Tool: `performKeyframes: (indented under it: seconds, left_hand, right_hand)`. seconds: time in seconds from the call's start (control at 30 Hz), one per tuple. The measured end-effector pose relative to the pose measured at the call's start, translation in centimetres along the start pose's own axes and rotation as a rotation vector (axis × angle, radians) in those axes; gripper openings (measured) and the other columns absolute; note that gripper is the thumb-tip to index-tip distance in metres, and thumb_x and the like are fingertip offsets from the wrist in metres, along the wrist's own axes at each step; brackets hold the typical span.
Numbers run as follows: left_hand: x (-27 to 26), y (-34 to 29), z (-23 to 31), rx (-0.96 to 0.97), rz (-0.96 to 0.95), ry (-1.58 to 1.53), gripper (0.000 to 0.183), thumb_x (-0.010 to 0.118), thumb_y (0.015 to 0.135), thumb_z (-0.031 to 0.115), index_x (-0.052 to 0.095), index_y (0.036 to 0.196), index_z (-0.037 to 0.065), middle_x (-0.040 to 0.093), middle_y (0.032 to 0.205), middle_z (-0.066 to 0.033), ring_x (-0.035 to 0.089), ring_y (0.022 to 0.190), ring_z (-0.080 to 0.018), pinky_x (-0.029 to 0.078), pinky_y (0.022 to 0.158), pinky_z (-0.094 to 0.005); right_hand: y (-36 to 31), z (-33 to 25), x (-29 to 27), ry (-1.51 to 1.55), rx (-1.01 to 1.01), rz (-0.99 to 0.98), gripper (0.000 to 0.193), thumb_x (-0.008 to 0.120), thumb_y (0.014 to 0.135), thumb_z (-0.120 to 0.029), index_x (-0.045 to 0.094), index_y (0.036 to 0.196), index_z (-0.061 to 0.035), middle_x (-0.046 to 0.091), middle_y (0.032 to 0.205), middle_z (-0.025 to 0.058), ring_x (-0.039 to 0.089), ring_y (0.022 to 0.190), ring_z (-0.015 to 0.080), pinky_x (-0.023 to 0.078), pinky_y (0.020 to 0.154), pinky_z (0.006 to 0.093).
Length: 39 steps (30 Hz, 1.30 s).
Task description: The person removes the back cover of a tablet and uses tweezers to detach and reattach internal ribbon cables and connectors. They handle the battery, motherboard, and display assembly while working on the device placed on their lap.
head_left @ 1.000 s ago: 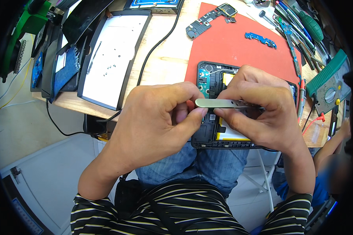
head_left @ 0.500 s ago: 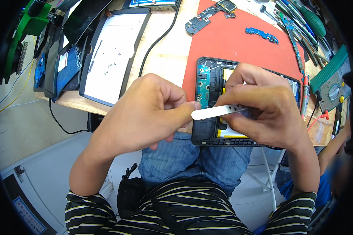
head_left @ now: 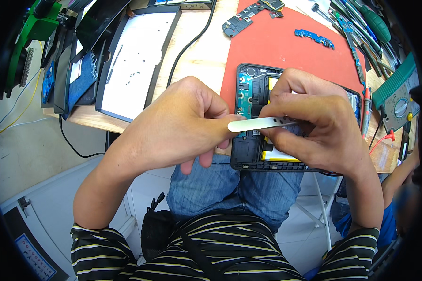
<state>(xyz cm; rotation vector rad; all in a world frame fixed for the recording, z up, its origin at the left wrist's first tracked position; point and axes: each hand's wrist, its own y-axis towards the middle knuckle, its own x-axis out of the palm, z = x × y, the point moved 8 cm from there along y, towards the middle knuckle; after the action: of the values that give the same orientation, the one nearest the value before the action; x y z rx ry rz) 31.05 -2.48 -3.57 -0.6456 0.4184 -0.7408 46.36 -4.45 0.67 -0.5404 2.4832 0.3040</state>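
A pale floor (head_left: 290, 234) is showing below a wooden bench (head_left: 206, 61), which is spreading out beyond both grips. A red mat (head_left: 276, 51) is covering the wood ahead of the right grip (head_left: 314, 124). Bare wood is running ahead of the left grip (head_left: 183, 122), only a black cable (head_left: 187, 47) crossing it, while tools (head_left: 361, 37) are crowding the far right. A shallow tray (head_left: 147, 56) is sitting ahead and left of the left grip, holding tiny dark bits (head_left: 135, 75). An opened device (head_left: 248, 152) is lying under the right grip, reaching the bench's front edge, its black frame holding a green board (head_left: 243, 98). The right grip is clamping metal tweezers (head_left: 251, 124); their blunt end is pointing at the left thumb. Whether the left grip is pinching anything, I cannot tell.
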Motion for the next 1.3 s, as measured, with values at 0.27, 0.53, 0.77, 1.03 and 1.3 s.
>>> performKeyframes:
  seconds: [0.27,0.53,0.77,1.03,1.3]
  left_hand:
    - [0.03,0.05,-0.05,0.009,-0.003,-0.014,0.031,0.070,0.097,0.019,0.070,0.072,0.000,0.067,0.063,-0.0048,0.059,0.042,-0.0052,0.040,0.032,-0.0176]
    - [0.02,0.06,0.04,0.010,-0.001,-0.014,0.035,0.069,0.099,0.021,0.070,0.071,0.000,0.066,0.061,-0.0053,0.057,0.039,-0.0059,0.040,0.032,-0.0179]
    - [0.13,0.21,0.18,-0.013,-0.010,0.001,0.034,0.070,0.098,0.021,0.069,0.069,0.001,0.064,0.054,-0.0055,0.055,0.036,-0.0061,0.038,0.032,-0.0175]
    - [0.13,0.43,-0.24,-0.041,-0.022,-0.042,0.026,0.073,0.096,0.018,0.074,0.081,-0.004,0.069,0.063,-0.0085,0.065,0.044,-0.0108,0.043,0.030,-0.0197]
    - [-0.02,0.31,-0.25,-0.036,-0.056,-0.001,0.031,0.074,0.096,0.024,0.074,0.080,-0.004,0.069,0.063,-0.0080,0.063,0.041,-0.0101,0.040,0.029,-0.0190]
  right_hand:
    - [0.00,0.01,0.07,-0.007,-0.007,0.005,0.020,0.071,0.071,0.008,0.074,0.089,0.0025,0.057,0.083,0.0054,0.058,0.075,0.0143,0.045,0.062,0.0272]
    - [0.06,0.09,0.20,-0.036,0.006,-0.021,0.020,0.071,0.070,0.007,0.074,0.090,0.0024,0.057,0.082,0.0046,0.057,0.074,0.0137,0.044,0.061,0.0271]
    - [0.11,0.00,0.22,-0.023,0.006,-0.013,0.019,0.074,0.071,0.004,0.074,0.090,0.0019,0.056,0.078,0.0056,0.055,0.070,0.0156,0.042,0.061,0.0297]
    - [0.46,0.01,0.19,-0.122,0.007,0.005,0.015,0.077,0.073,-0.004,0.069,0.085,0.0003,0.055,0.076,0.0058,0.054,0.067,0.0153,0.040,0.058,0.0299]
    - [0.63,0.17,0.25,-0.100,0.028,0.007,0.013,0.074,0.074,-0.003,0.069,0.086,0.0002,0.055,0.075,0.0067,0.055,0.066,0.0160,0.040,0.057,0.0312]
